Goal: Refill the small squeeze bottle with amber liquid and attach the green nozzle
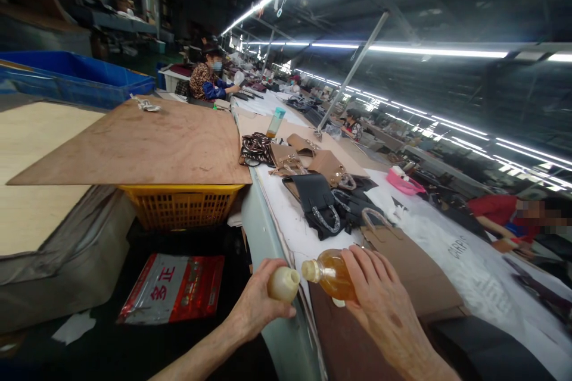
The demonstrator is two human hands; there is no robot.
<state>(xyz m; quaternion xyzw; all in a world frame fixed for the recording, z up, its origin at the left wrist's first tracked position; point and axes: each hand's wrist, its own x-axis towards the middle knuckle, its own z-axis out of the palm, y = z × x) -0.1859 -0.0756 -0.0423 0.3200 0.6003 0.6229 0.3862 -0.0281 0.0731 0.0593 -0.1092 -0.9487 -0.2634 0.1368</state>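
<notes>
My left hand (259,294) is wrapped round a small cream-coloured bottle (283,284), whose open neck points up and to the right. In my right hand (386,303) is a clear plastic bottle (333,274) of amber liquid, tipped sideways. Its mouth faces the small bottle's neck, with a narrow gap between them; I cannot see any liquid flowing. Both bottles are over the near edge of the worktable. Beyond them lies a black handbag piece (315,202) with a plastic-wrapped handle, and a tan bag panel (409,262) is to the right of my right hand.
A brown board (147,143) rests over a yellow crate (181,205) at left. Behind it stands a blue bin (75,80). A red and silver packet (174,289) lies low at left. A teal-capped bottle (276,122) stands on the table. Co-workers sit farther along and at right.
</notes>
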